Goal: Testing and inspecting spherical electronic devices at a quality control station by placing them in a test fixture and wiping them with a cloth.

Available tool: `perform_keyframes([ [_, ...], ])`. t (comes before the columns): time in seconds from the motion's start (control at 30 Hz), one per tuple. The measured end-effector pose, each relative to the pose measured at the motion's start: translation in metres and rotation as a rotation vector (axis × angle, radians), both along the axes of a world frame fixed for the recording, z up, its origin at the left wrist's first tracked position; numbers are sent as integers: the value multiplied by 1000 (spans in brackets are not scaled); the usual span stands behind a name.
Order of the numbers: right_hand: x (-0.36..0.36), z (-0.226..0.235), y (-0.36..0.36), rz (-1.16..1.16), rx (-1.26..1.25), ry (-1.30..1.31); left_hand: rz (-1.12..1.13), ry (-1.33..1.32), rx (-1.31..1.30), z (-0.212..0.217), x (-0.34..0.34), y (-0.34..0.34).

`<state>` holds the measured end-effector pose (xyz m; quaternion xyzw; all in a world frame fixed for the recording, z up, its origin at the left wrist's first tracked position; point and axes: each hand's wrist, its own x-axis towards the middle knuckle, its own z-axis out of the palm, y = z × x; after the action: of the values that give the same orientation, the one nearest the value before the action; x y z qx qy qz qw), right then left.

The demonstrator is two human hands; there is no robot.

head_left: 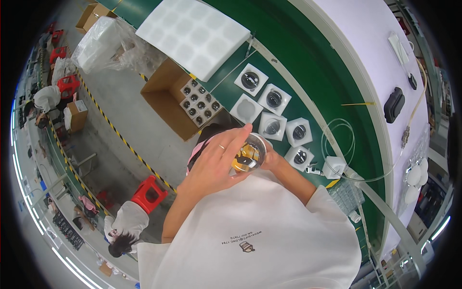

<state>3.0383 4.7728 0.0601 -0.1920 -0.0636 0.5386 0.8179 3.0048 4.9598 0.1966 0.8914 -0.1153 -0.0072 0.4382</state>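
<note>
In front of my chest I hold a round, clear glass piece [252, 153] with amber and dark reflections on it. My left hand [219, 161] curls round its left side, thumb and fingers against the rim; a ring shows on one finger. My right hand [272, 158] grips the far right side, its fingers partly hidden behind the glass. Just beyond my hands, several white foam blocks stand on the green bench. One foam block [237, 83] carries a dark round glass piece [250, 80]. Another foam block [246, 110] shows a pale round recess.
Left of the blocks, an open cardboard box [163, 103] contains dark round pieces in white foam. A large white foam sheet [192, 36] lies beyond it. Clear tubing [353, 139] loops across the bench at right. A red stool [148, 193] and a seated person [126, 224] are at left.
</note>
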Motion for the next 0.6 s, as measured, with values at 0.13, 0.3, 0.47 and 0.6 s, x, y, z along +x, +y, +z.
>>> perform_keyframes([
  [0.13,-1,-1,-1,13,5,12,8,1,-1,2,0,0],
  [0.3,-1,0,0,10,-5,6,26,9,-41,5,0,0],
  [0.47,-1,3,0,10,-3,2,17,-7,-24,3,0,0],
  [0.6,0,4,-1,-9,-40,-28,-1,-3,21,1,-3,-1],
])
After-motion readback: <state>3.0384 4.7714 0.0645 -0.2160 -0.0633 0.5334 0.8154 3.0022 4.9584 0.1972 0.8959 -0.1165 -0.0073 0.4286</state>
